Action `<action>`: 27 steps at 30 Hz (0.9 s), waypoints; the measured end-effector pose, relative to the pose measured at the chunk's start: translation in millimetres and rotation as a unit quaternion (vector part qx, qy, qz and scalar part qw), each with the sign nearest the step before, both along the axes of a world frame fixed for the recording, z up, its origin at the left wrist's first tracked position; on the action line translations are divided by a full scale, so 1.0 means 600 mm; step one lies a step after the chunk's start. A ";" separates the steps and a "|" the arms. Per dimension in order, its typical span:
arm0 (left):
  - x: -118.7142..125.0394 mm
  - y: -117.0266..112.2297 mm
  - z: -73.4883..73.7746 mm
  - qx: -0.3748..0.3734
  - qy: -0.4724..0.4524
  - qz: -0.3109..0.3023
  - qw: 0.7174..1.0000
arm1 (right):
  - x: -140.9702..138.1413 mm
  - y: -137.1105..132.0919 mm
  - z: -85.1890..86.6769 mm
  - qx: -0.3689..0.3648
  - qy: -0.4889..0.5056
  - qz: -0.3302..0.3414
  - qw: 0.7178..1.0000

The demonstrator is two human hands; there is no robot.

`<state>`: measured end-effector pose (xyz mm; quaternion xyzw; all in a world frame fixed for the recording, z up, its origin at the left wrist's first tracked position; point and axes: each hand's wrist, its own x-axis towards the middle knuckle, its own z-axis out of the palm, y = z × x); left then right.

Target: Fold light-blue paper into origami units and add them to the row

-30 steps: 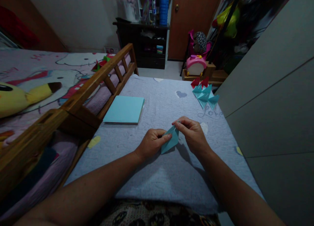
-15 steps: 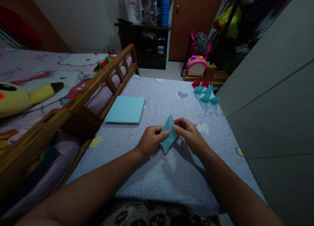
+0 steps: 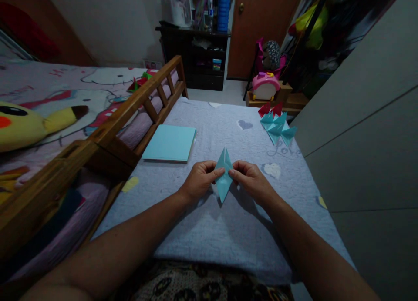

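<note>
Left of the wooden rail (image 3: pixel 139 98) lies a pink printed sheet (image 3: pixel 67 80), and on it, near the rail, a yellow plush toy (image 3: pixel 24 131). Beyond the rail's far end stands a dark cabinet (image 3: pixel 178 53) topped by a blue container (image 3: pixel 224 9). Farther right of the rail are a brown door (image 3: pixel 257 35) and a pink-and-white toy (image 3: pixel 265 87)

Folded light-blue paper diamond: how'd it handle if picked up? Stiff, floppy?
Folded light-blue paper diamond: likely very light, being just small folded paper. Probably stiffer than a single sheet, given its creased layers. The split upper tip could spread or bend easily.
</note>
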<state>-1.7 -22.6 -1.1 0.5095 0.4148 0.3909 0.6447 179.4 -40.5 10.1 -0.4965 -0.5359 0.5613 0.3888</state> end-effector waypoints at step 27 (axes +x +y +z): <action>-0.020 0.015 -0.017 0.381 0.444 -0.082 0.807 | -0.006 -0.002 -0.042 0.255 -0.421 0.027 0.870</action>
